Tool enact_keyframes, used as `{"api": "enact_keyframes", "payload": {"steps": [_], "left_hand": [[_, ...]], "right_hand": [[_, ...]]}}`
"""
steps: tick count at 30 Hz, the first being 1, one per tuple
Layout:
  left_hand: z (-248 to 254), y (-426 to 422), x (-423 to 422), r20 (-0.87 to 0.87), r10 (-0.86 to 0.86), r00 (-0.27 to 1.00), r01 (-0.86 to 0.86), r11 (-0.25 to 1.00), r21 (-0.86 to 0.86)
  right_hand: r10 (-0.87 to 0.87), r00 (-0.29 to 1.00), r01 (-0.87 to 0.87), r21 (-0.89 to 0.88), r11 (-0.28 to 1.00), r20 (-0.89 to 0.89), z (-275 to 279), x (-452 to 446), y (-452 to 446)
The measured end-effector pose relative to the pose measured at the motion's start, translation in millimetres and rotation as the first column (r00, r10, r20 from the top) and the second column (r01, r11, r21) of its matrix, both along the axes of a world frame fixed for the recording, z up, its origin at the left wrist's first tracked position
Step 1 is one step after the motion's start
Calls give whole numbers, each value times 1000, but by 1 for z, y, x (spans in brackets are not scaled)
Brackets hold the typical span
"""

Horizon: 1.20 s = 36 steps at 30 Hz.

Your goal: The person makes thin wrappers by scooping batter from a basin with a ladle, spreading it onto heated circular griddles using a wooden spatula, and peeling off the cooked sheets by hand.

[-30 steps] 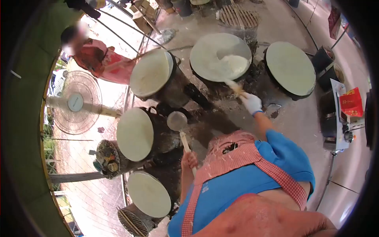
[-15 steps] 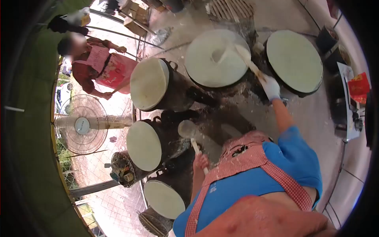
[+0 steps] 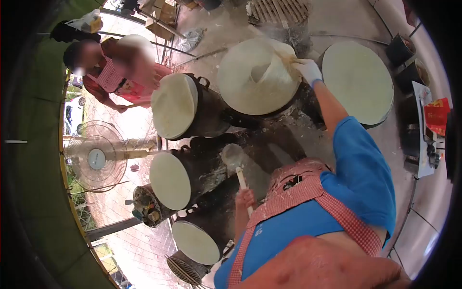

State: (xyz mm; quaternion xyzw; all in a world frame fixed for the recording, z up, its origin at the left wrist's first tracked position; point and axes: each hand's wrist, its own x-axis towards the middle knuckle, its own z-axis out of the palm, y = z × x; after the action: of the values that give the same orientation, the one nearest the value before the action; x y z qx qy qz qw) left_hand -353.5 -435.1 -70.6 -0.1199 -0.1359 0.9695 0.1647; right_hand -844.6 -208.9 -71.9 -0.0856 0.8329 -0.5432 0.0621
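Note:
My right hand, in a white glove, is closed on the wooden handle of a paddle. The paddle's far end is blurred over a large round griddle, where a pale, thin sheet has a hole near its middle and a bunched, folded edge by the hand. My bare left hand grips the wooden handle of a ladle. That ladle's round bowl hangs over the dark space between the griddles, apart from them.
More round griddles carry pale sheets: one at right, others at left and lower left. A co-worker in a checked apron stands beyond the left ones. A fan stands at left; a table at right.
My right hand has moved up and left with the paddle, and the sheet's edge is now folded. My left hand keeps the ladle. The co-worker's raised arm now blurs near a pale round shape.

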Motion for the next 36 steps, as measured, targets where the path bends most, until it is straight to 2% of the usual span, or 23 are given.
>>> {"api": "enact_keyframes", "payload": {"steps": [2,4,5,6,8,10,12,13,14,15,17,20,22,24,27,28,30,31,32,33,34,35,36], "left_hand": [[29,10,-6,647,201,736,375,675,-636],[15,4,3,332,94,938,41,925,-377],[11,1,3,468,188,863,147,794,-590],[10,6,-8,556,302,774,283,622,-730],[34,10,-17,514,373,772,234,585,-776],[21,-22,-5,662,246,708,29,926,-376],[-3,-40,17,607,220,764,27,929,-370],[-6,-46,28,556,183,811,34,933,-357],[-7,-49,24,553,172,815,40,936,-350],[-7,-50,18,576,132,807,-37,984,-174],[4,-50,13,604,75,794,-105,994,15],[-38,-72,37,281,-53,958,41,998,46],[-68,-82,49,61,-96,993,99,994,-41],[-51,-74,42,244,-42,969,57,997,-54],[-32,-72,17,422,-60,904,41,998,54],[-40,-80,9,427,-50,903,33,998,45],[-67,-94,-8,655,146,741,390,700,-598],[-40,-93,-33,601,40,798,160,948,-276],[-51,-100,-48,526,107,844,266,768,-583],[-60,-108,-66,135,-45,990,101,890,-444],[-11,-82,-121,349,246,904,97,677,-729],[-18,-91,-142,307,144,941,1,904,-427],[-10,-89,-165,293,133,947,13,894,-448]], "right_hand": [[-67,996,59,-125,990,-59,-8,32,2],[-18,990,73,-395,916,142,-39,76,-17],[11,971,116,-510,852,238,-54,97,-26],[31,986,-15,-95,995,166,-30,113,-30],[143,989,-145,159,977,24,-16,112,-21],[-73,994,95,-286,954,85,-6,109,11],[-150,764,386,-258,886,628,-6,119,27],[-88,992,80,-95,992,-86,-35,133,18],[-98,993,84,-189,978,-67,-50,151,-2],[-94,964,179,-343,922,251,-51,168,-22],[-9,894,163,-307,938,447,-46,179,-27],[-19,945,51,-91,995,325,-3,157,8],[-224,967,246,-211,946,124,-33,113,19],[-260,960,273,140,952,-103,-46,67,24],[179,954,30,671,741,-240,-19,68,0],[184,954,21,664,747,-237,-15,70,1],[403,882,-84,759,645,-245,0,80,19],[397,873,-69,734,676,-284,4,81,32],[317,903,-16,714,700,-290,-6,75,43],[208,931,66,698,713,-300,-22,83,41],[114,943,141,687,713,-312,-33,95,41],[208,923,96,718,689,-323,-27,111,37],[270,923,19,733,680,-274,-17,121,35]]}}
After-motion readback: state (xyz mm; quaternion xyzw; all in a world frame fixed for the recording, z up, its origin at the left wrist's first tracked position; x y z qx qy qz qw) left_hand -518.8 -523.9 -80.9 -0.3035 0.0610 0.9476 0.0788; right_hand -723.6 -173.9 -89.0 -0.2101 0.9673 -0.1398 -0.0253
